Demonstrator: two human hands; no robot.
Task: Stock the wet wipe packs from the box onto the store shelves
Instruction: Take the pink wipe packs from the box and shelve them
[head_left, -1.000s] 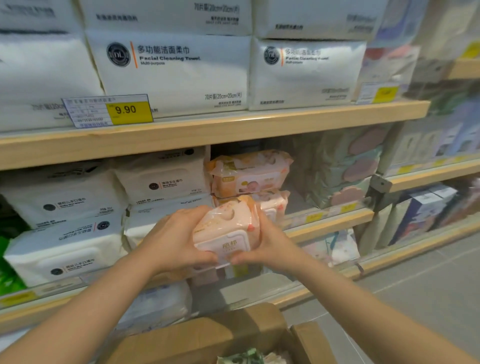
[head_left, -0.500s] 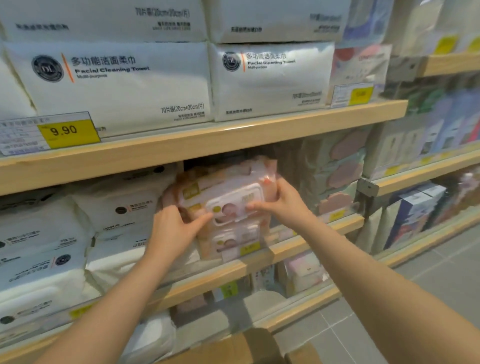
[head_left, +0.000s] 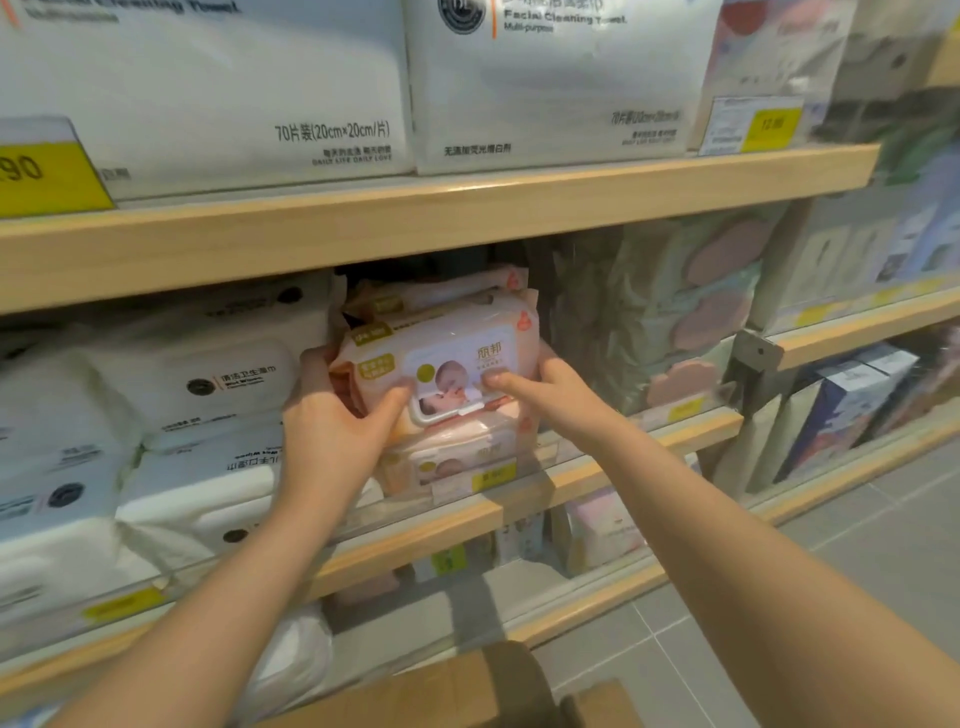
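Note:
A pink wet wipe pack (head_left: 447, 358) with a baby picture on its lid sits on top of a stack of like packs (head_left: 452, 457) on the middle wooden shelf (head_left: 597, 467). My left hand (head_left: 337, 415) grips its left end, thumb on the front. My right hand (head_left: 550, 387) holds its right end, thumb pressed on the lid. Another pink pack (head_left: 441, 291) lies behind and above it. The cardboard box (head_left: 467, 691) shows only its flaps at the bottom edge.
White wet wipe packs (head_left: 208, 415) fill the shelf to the left. Pastel packs (head_left: 675, 312) stand to the right. Big white facial towel bags (head_left: 545, 83) sit on the upper shelf (head_left: 467, 208). Grey tiled floor (head_left: 857, 561) lies at lower right.
Both hands lifted the pink pack from in front of the shelf up onto the stack and pushed it deeper in. The view moved closer to the shelf.

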